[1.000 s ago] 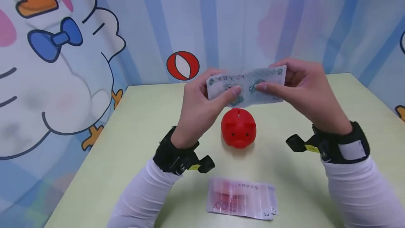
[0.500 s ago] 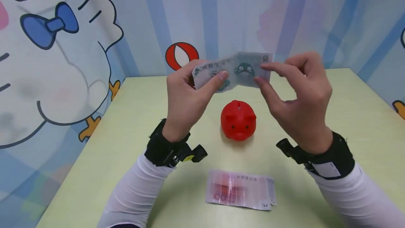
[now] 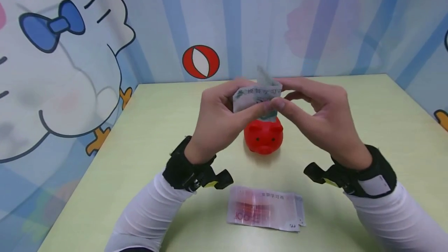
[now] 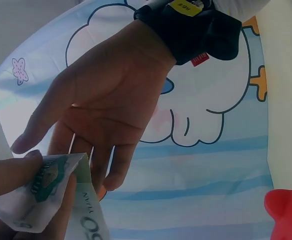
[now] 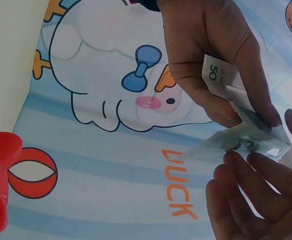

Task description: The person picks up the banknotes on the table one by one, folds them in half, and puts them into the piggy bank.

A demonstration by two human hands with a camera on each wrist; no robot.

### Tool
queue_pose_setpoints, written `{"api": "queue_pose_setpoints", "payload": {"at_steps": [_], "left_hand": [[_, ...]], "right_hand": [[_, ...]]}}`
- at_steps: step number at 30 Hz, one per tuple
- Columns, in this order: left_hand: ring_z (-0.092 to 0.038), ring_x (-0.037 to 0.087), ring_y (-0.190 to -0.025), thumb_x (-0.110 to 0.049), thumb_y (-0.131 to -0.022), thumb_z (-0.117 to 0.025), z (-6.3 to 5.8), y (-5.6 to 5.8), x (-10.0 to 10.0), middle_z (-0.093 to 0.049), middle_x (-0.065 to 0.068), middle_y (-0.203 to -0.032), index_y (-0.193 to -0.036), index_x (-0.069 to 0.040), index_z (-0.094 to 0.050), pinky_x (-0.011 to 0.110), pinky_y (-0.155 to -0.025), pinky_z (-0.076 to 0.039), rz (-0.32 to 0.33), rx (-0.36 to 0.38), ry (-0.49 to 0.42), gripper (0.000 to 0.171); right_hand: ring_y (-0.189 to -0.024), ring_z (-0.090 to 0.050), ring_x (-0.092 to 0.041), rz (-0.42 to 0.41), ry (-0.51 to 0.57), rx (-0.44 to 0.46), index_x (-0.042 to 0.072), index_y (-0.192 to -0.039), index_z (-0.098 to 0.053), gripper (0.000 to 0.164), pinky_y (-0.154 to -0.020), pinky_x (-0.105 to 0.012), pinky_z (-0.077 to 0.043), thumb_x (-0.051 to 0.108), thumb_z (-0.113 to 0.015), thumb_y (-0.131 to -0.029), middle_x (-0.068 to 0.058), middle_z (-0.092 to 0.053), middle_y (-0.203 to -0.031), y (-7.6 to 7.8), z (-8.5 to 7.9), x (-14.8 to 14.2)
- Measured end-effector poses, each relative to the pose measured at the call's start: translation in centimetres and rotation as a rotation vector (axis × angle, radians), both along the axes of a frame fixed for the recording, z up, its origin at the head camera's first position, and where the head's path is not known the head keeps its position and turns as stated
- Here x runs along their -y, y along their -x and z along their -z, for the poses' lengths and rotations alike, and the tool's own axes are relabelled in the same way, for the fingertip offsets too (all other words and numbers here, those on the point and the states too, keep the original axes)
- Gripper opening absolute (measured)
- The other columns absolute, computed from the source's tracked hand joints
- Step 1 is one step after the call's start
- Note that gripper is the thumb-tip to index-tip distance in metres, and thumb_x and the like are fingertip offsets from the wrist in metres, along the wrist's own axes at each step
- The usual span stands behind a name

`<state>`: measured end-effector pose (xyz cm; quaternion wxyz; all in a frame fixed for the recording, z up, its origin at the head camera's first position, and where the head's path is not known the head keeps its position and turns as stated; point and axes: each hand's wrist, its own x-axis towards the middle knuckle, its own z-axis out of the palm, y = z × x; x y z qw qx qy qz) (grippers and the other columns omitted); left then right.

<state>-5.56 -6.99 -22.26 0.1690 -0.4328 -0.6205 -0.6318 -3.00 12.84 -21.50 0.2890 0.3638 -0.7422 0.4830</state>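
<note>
White and wearing a blue bow tie, a cartoon bird (image 3: 66, 88) is filling the left of the pale blue striped backdrop (image 3: 267, 18). Rightward, above the pale yellow tabletop (image 3: 140, 158), the bare left hand (image 3: 222, 114) is gripping a green-and-white rectangular paper note (image 3: 241, 100), thumb in front and fingers behind. Paper this bent is probably wanting to spring back, so an easing thumb could be letting the crease skew or pop open, and uneven pulling could be tearing it. The note is lying between both hands, its left end sitting inside the left grip, its bend resting beside the nearly meeting thumb tips, a blurred flap poking up behind. Lower, apart from the note, a red, rounded pig figure (image 3: 263, 139) is standing; nearer the person, a flat stack of pink paper notes (image 3: 259, 209) is lying. Farthest right, the bare right hand (image 3: 323, 116) is pinching the note's bent part between thumb and fingers.
</note>
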Motion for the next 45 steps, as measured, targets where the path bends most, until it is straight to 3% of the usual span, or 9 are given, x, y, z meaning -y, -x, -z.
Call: {"api": "queue_pose_setpoints", "payload": {"at_steps": [8,13,16,20,23,31,36,41,45], "left_hand": [[-0.064,0.015,-0.079,0.001,-0.082,-0.075,0.8,0.1,-0.5,-0.068,0.012,-0.092,-0.102,0.003,-0.068,0.032,-0.068,-0.059,-0.032,-0.069,0.051,0.021],[-0.065,0.013,-0.088,-0.003,-0.08,-0.078,0.4,0.4,-0.4,-0.068,0.01,-0.101,-0.108,0.001,-0.064,0.031,-0.07,-0.059,-0.185,-0.167,0.019,0.032],[-0.062,0.014,-0.099,-0.008,-0.08,-0.08,0.1,0.5,-0.3,-0.064,0.008,-0.114,-0.119,-0.001,-0.059,0.031,-0.076,-0.058,-0.247,-0.149,0.018,0.045],[-0.064,0.02,-0.1,-0.006,-0.085,-0.074,-0.1,0.6,0.1,-0.066,0.008,-0.112,-0.122,-0.002,-0.059,0.037,-0.08,-0.058,-0.09,0.06,0.009,0.041],[-0.068,0.026,-0.089,-0.001,-0.087,-0.07,-0.2,0.5,0.4,-0.07,0.011,-0.099,-0.114,0.001,-0.065,0.042,-0.076,-0.059,0.011,0.19,-0.03,0.027],[-0.069,0.029,-0.082,0.001,-0.086,-0.07,0.0,0.5,0.5,-0.073,0.012,-0.093,-0.108,0.002,-0.067,0.046,-0.072,-0.059,-0.033,0.174,-0.084,0.021],[-0.071,0.026,-0.086,-0.001,-0.087,-0.071,-0.2,0.5,0.7,-0.073,0.011,-0.097,-0.109,0.001,-0.069,0.044,-0.076,-0.06,-0.01,0.177,-0.034,0.022],[-0.072,0.025,-0.088,-0.005,-0.087,-0.072,-0.2,0.4,0.9,-0.074,0.01,-0.099,-0.111,0.0,-0.071,0.042,-0.076,-0.06,-0.016,0.204,-0.019,0.024],[-0.073,0.023,-0.087,-0.007,-0.087,-0.073,-0.2,0.5,0.9,-0.074,0.01,-0.098,-0.111,0.0,-0.071,0.041,-0.074,-0.06,-0.06,0.2,-0.024,0.025]], "right_hand": [[-0.087,-0.07,-0.014,0.019,-0.039,0.006,0.009,-0.11,-0.075,0.029,-0.082,-0.025,-0.056,-0.005,-0.069,-0.086,-0.002,-0.075,-0.097,-0.2,0.2,0.2],[-0.09,-0.071,-0.016,0.033,0.011,-0.03,0.004,-0.108,-0.075,0.03,-0.082,-0.025,-0.056,-0.011,-0.07,-0.082,-0.007,-0.075,-0.099,-0.2,0.0,0.1],[-0.075,-0.068,-0.011,0.04,0.028,-0.028,0.004,-0.109,-0.075,0.031,-0.069,-0.018,-0.053,-0.011,-0.07,-0.082,-0.006,-0.075,-0.098,-0.3,0.0,-0.2],[-0.057,-0.052,-0.008,0.041,0.039,0.003,0.004,-0.109,-0.075,0.029,-0.053,-0.019,-0.041,-0.009,-0.068,-0.084,-0.006,-0.074,-0.092,-0.3,0.1,-0.3],[-0.06,-0.058,-0.011,0.068,0.056,0.042,0.004,-0.108,-0.075,0.026,-0.058,-0.017,-0.049,-0.007,-0.068,-0.086,-0.004,-0.074,-0.09,-0.4,0.0,-0.4],[-0.067,-0.065,-0.019,0.108,0.197,0.073,-0.004,-0.099,-0.074,0.014,-0.069,-0.024,-0.055,-0.005,-0.069,-0.086,-0.011,-0.072,-0.088,-0.5,-0.3,-0.7],[-0.065,-0.062,-0.019,0.17,0.181,0.047,-0.004,-0.097,-0.073,0.011,-0.065,-0.025,-0.054,-0.002,-0.069,-0.087,-0.01,-0.071,-0.085,-0.1,-0.4,-0.7],[-0.065,-0.061,-0.021,0.091,0.236,0.072,-0.007,-0.098,-0.072,0.013,-0.066,-0.025,-0.055,-0.003,-0.07,-0.086,-0.013,-0.071,-0.085,0.2,-0.4,-0.9],[-0.068,-0.064,-0.021,0.105,0.159,0.098,-0.002,-0.1,-0.073,0.015,-0.065,-0.024,-0.054,-0.003,-0.071,-0.085,-0.011,-0.071,-0.086,0.1,-0.4,-1.1]]}}
